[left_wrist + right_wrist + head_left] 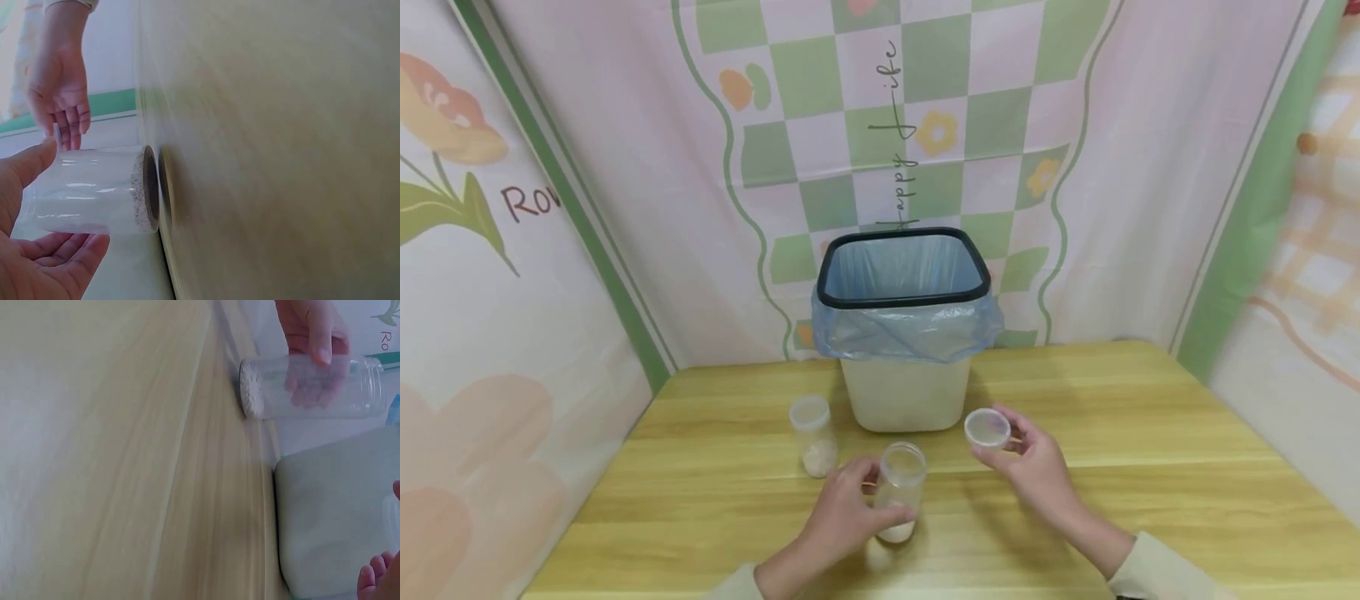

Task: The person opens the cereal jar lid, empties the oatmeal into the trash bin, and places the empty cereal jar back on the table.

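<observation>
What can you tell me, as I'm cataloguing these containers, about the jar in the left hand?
The jar is a clear, colourless cylinder, plastic or glass; I can't tell which. Its open, uncapped mouth has a ridged neck, and a shallow layer of whitish grains lies at the bottom. It stands upright in front of the bin, gripped around its side by the left hand. Whether its base touches the table is unclear.
</observation>
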A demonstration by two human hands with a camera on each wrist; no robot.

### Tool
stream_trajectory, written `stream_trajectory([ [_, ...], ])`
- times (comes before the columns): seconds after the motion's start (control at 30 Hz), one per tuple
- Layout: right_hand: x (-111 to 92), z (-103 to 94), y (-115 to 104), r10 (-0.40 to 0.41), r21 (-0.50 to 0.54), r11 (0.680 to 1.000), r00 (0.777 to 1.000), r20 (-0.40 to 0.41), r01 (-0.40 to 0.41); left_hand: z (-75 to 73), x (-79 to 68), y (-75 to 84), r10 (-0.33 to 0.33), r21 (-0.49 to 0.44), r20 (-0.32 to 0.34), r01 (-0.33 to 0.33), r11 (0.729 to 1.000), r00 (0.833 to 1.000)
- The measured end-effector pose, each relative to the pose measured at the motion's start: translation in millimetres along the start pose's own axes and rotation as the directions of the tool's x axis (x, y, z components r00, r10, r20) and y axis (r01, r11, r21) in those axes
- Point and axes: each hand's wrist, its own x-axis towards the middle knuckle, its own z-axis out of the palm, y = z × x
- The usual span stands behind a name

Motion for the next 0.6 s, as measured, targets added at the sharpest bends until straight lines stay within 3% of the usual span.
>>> stream_trajectory([
  [0.13,5,-5.7,3,0.002,-0.121,0.993,1.0,0.019,0.001,-0.6,0.0,0.4,-0.009,-0.016,0.012,0.009,1.0,1.0],
  [0.4,14,-14.4,10,-0.066,-0.312,0.947,0.997,0.043,0.076,0.3,0.4,-0.5,-0.012,-0.044,0.023,0.013,0.999,1.0],
  [0.6,19,-19.1,12,-0.132,-0.436,0.886,0.988,0.084,0.155,0.5,-0.4,0.3,-0.026,-0.058,0.043,0.028,0.998,0.999],
])
